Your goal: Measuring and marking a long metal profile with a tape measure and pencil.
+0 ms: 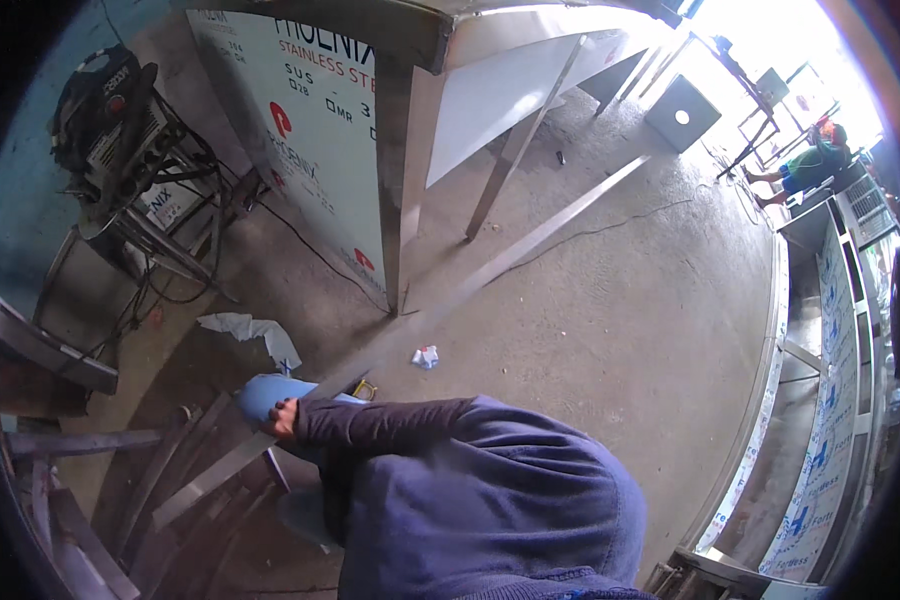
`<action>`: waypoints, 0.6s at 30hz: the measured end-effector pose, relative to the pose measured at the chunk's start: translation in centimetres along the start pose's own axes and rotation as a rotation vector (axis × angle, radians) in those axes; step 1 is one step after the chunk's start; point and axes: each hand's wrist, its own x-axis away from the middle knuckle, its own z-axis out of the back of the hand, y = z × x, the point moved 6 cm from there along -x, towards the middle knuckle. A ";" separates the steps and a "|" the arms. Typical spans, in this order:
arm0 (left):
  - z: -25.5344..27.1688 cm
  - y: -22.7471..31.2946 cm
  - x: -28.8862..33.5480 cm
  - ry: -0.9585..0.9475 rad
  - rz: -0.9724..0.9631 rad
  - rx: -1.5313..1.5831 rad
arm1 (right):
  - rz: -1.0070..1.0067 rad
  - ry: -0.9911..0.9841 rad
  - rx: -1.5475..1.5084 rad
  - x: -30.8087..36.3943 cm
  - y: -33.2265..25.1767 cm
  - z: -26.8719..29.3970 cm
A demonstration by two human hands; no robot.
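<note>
So we've got our right hand [284,418] on a long metal bar [490,270], fingers curled shut around it toward its near end. The bar runs at a slant low over the concrete floor [610,330], passing just by the foot of a big film-covered sheet-metal panel [320,150]. Can't tell you what our left fingers are doing, that hand isn't visible.

Around the near end of the bar there's a messy bunch of dark metal strips [190,480]. Left of the bar, a torn white sheet [255,335] lies on the floor, and farther off that way a black machine [110,110] sits up on a metal stand [165,235]. Just right of the bar we see a crumpled white wrapper [425,357]. Past its far end stands a boxy grey piece [682,115] with a round hole, and beyond that, another person [820,160] in a green top.
</note>
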 end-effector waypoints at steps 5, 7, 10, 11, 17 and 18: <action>-0.1 -0.1 0.2 -0.003 -0.005 0.005 | -0.002 -0.421 -0.059 -3.1 2.6 -5.5; 0.0 -0.2 0.4 -0.005 -0.004 0.005 | -0.139 -0.478 -0.028 -3.1 4.2 -9.1; 0.1 -0.3 0.6 -0.003 0.000 0.006 | 0.004 -0.607 -0.046 -4.1 5.5 -16.4; 0.1 -0.3 0.6 -0.008 0.000 0.006 | 0.004 -0.606 -0.046 -4.3 5.7 -18.7; 0.0 -0.6 0.8 -0.005 0.000 0.006 | -0.008 -0.408 0.055 -4.3 5.4 -19.3; 0.0 -0.6 0.8 -0.006 0.001 0.007 | -0.029 -0.454 0.030 -3.7 5.4 -18.0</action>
